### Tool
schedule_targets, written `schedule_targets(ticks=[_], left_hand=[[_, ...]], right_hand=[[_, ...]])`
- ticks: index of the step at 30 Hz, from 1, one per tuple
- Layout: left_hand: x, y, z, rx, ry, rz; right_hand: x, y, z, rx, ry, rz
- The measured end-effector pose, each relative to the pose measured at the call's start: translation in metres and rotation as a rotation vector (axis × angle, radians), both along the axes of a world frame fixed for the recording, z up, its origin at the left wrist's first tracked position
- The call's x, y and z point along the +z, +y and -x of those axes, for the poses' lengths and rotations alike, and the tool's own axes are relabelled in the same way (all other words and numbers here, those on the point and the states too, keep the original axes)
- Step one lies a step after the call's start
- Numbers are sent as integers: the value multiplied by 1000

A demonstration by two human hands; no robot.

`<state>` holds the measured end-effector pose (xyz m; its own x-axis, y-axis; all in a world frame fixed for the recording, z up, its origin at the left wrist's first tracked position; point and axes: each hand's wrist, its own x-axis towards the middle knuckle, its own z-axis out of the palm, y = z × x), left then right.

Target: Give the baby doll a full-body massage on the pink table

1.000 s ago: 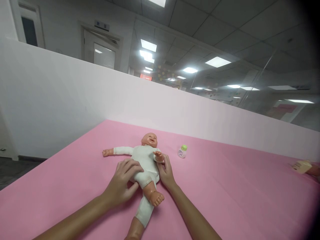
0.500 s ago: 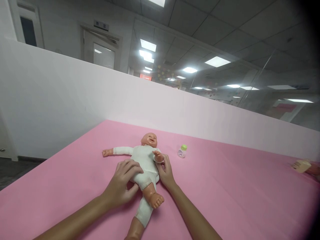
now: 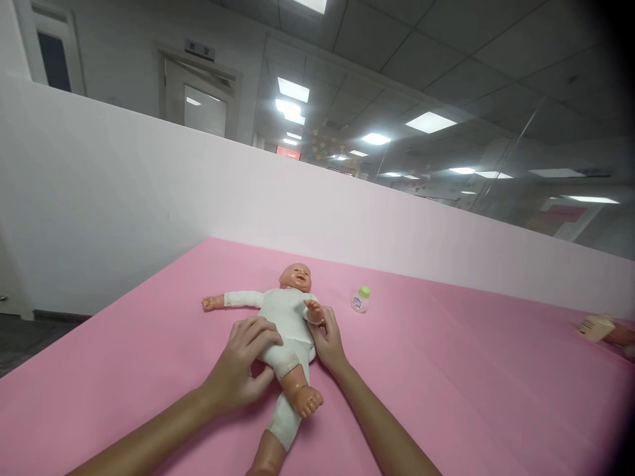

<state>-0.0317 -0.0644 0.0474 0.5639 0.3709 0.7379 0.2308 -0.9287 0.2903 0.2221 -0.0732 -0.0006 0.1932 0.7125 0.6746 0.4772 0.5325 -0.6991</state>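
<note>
A baby doll (image 3: 284,316) in a white bodysuit lies on its back on the pink table (image 3: 446,370), head away from me, one arm stretched to the left. My left hand (image 3: 241,370) grips the doll's hip and waist from the left, fingers over the white cloth. My right hand (image 3: 328,342) holds the doll's right side, with the doll's raised hand just above my fingers. One bare doll leg is bent up between my hands; the other points towards me.
A small bottle with a green cap (image 3: 362,299) stands to the right of the doll's head. A cream-coloured object (image 3: 596,327) lies at the far right edge. A white partition wall (image 3: 149,198) borders the table's far side.
The doll's bent leg and my hands have shifted very slightly; otherwise both hands stay on the doll's torso as before.
</note>
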Motion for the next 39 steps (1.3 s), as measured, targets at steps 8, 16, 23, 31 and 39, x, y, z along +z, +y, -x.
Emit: schedule_targets(ticks=[8, 16, 23, 31, 39], left_hand=[[-7, 5, -1, 13, 4, -30], [-6, 5, 1, 26, 5, -35], [-3, 0, 1, 18, 2, -21], [-8, 4, 0, 37, -20, -41], [-4, 0, 1, 22, -22, -43]], right_hand=[[-4, 0, -4, -1, -100, -32], [-5, 0, -7, -21, -180, -41], [6, -3, 2, 1, -75, -43], [-9, 2, -8, 4, -218, -58], [6, -4, 2, -4, -115, -36]])
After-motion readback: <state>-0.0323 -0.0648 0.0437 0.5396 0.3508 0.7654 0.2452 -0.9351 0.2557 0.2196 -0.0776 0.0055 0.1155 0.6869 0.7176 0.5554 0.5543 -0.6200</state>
